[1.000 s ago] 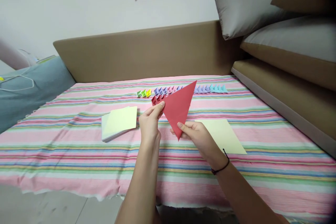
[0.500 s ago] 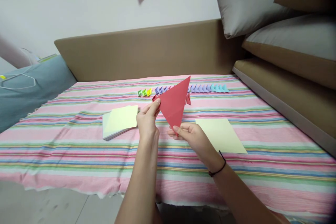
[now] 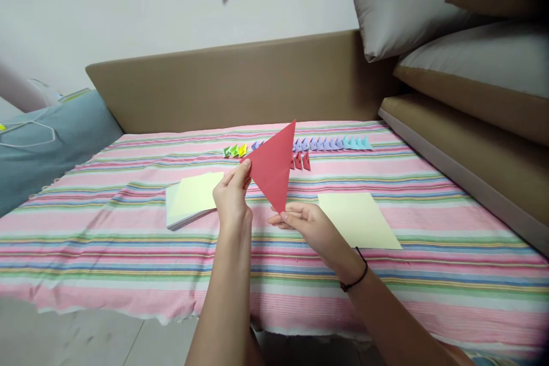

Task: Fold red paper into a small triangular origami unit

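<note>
A red sheet of paper (image 3: 274, 166), folded into a triangle, is held up above the striped cloth. My left hand (image 3: 234, 189) pinches its left corner between thumb and fingers. At the bottom corner, my right hand (image 3: 302, 220) grips the paper between thumb and fingertips. Behind it runs a row of small folded paper pieces in purple (image 3: 323, 143), light blue (image 3: 358, 143) and yellow (image 3: 242, 150), partly hidden by the red paper. Several small red folded pieces (image 3: 299, 160) lie just in front of that row.
A stack of pale paper sheets (image 3: 195, 197) lies left of my hands, and one pale yellow sheet (image 3: 358, 217) lies to the right. The striped cloth (image 3: 128, 263) covers the surface. A brown backrest (image 3: 231, 88) stands behind, with grey and brown cushions (image 3: 472, 74) piled at the right.
Both hands have shifted slightly left with the red paper, which has turned a little. More of the small red pieces behind it now show.
</note>
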The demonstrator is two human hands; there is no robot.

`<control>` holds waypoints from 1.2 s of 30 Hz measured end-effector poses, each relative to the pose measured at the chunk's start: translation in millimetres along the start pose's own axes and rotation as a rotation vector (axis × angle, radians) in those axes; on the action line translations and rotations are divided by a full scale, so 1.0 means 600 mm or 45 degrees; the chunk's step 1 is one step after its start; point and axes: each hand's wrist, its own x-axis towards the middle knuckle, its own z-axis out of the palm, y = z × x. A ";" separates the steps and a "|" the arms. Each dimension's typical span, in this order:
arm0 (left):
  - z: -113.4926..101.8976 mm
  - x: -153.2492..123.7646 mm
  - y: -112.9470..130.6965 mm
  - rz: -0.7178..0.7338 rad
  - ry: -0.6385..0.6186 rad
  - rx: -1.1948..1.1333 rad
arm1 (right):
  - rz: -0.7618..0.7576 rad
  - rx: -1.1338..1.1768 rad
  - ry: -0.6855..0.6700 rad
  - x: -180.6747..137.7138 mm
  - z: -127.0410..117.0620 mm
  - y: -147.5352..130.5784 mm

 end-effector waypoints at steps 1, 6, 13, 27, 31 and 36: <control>-0.001 0.001 0.001 0.005 0.010 0.002 | -0.014 -0.005 -0.017 0.000 0.000 0.000; -0.002 0.002 0.000 0.000 0.021 0.007 | -0.050 -0.038 -0.079 0.001 -0.004 -0.002; -0.001 0.003 0.000 0.010 0.051 -0.010 | 0.083 -0.124 -0.314 -0.009 -0.025 -0.012; 0.007 0.001 -0.008 -0.084 0.034 -0.040 | 0.139 -0.106 0.039 -0.001 -0.033 -0.012; 0.006 0.004 -0.010 -0.068 0.055 -0.040 | 0.176 -0.009 0.046 -0.004 -0.026 -0.016; -0.001 0.012 0.004 -0.024 0.110 -0.064 | 0.259 0.030 0.015 -0.007 -0.022 -0.019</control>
